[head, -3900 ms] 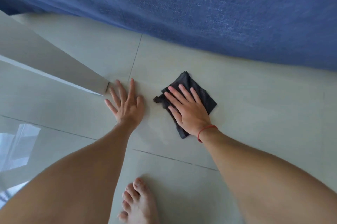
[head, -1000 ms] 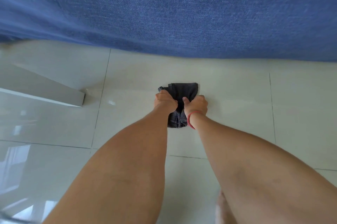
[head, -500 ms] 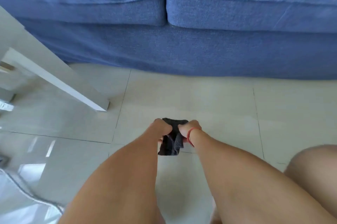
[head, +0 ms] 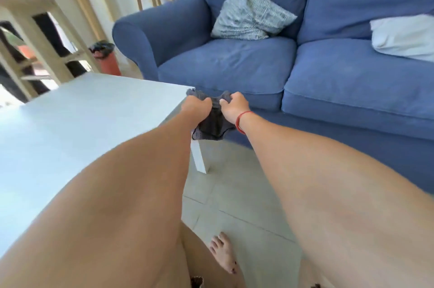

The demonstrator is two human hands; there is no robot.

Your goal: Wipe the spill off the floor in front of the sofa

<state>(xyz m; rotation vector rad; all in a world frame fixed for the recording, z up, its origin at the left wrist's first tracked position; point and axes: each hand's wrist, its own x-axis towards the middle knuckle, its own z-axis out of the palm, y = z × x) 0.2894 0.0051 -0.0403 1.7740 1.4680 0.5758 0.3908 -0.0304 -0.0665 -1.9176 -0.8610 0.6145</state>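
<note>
We have the cloth [head: 212, 121] up in the air, pinched along its top edge by both hands. The left hand [head: 196, 107] is clenched on the left corner and the right hand [head: 233, 105] is clenched on the right corner, the two fists close together with a bunched stretch of cloth between them. The rest hangs straight down below the grip, so its long axis runs top to bottom and its free lower edge points at the floor [head: 237, 193].

The cloth sits just off the near corner of the bench [head: 82, 118], in front of the sofa [head: 281, 71], and well above the tiles. No wet patch shows on the floor from here; glare and our own arms hide much of it, so we cannot tell whether any spill remains.

What matters next is that both hands are equally near and level, and the bench corner lies just to the left of the cloth. We judge the wiping likely done, with a short move left enough to lay it on the bench.
</note>
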